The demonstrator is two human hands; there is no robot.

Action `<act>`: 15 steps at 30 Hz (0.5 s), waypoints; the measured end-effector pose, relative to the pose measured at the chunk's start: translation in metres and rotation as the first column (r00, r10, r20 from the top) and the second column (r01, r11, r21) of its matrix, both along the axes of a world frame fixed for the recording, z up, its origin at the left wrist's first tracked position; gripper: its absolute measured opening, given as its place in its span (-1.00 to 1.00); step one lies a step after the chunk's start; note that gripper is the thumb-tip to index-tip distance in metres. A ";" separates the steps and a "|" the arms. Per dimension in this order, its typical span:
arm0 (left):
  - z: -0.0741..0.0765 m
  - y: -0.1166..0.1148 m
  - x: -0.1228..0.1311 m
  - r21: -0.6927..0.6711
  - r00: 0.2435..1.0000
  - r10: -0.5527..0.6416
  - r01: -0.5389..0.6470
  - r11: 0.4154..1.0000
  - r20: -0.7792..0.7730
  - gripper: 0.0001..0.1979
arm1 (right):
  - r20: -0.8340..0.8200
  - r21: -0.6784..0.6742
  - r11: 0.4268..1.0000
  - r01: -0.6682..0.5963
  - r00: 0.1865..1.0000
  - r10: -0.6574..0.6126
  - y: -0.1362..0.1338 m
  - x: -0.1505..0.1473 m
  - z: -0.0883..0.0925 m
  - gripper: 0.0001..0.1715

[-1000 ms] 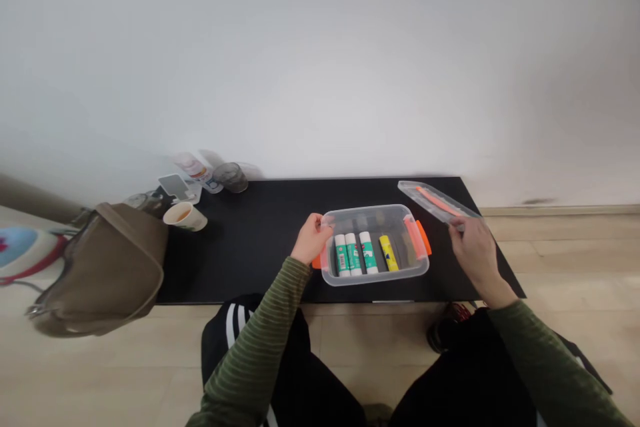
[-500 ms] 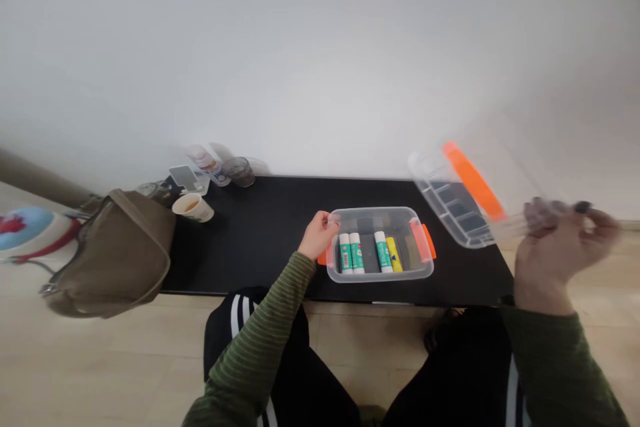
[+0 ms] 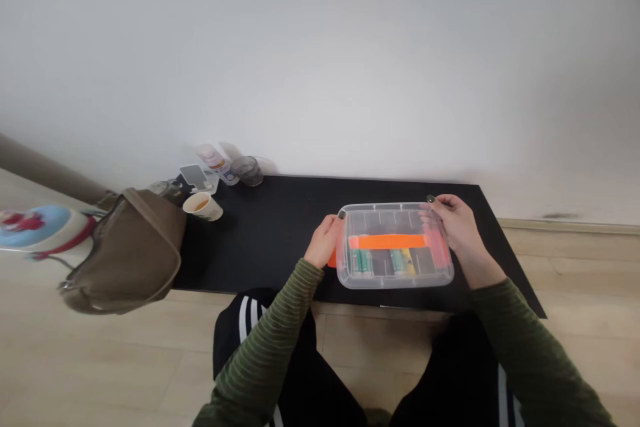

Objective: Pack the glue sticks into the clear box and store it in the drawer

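A clear plastic lid (image 3: 385, 273) with an orange handle (image 3: 390, 241) lies over the clear box on the black table. Through the lid show green-and-white glue sticks (image 3: 362, 261) and a yellow one (image 3: 410, 261). At the box's left end, my left hand (image 3: 323, 240) is closed on the lid's edge, its thumb on the corner, near an orange latch (image 3: 332, 258). My right hand (image 3: 457, 227) grips the lid's back right corner between thumb and fingers. Whether the lid sits flush on the box cannot be made out.
On the black table (image 3: 285, 233), a paper cup (image 3: 203, 207) of brown drink stands at the left. Behind it are a white bottle (image 3: 219, 163), a dark glass (image 3: 247, 171) and a small stand (image 3: 197, 177). A brown bag (image 3: 131, 250) sits at the left end.
My right hand has brought the lid from the right, in the air, down over the box. My left hand has stayed at the box's left end, its thumb now on the lid.
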State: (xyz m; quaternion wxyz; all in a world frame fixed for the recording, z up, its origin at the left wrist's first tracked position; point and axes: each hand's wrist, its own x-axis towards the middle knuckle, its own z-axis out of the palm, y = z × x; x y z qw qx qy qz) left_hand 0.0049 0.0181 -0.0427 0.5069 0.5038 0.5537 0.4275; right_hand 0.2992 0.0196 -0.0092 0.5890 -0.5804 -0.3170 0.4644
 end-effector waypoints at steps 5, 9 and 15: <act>-0.003 -0.001 0.001 0.080 0.990 -0.055 0.065 0.995 -0.126 -0.59 | 0.453 0.088 0.996 0.022 0.890 -0.060 0.005 -0.002 -0.011 -0.57; -0.008 0.001 0.003 0.106 0.987 -0.048 0.065 0.992 -0.154 -0.62 | 0.577 0.088 0.996 0.008 0.815 -0.057 0.004 0.001 -0.016 -0.52; -0.008 0.002 0.006 0.103 0.993 -0.026 0.038 0.994 -0.117 -0.67 | 0.591 0.030 1.000 0.005 0.806 -0.022 0.002 0.003 -0.017 -0.45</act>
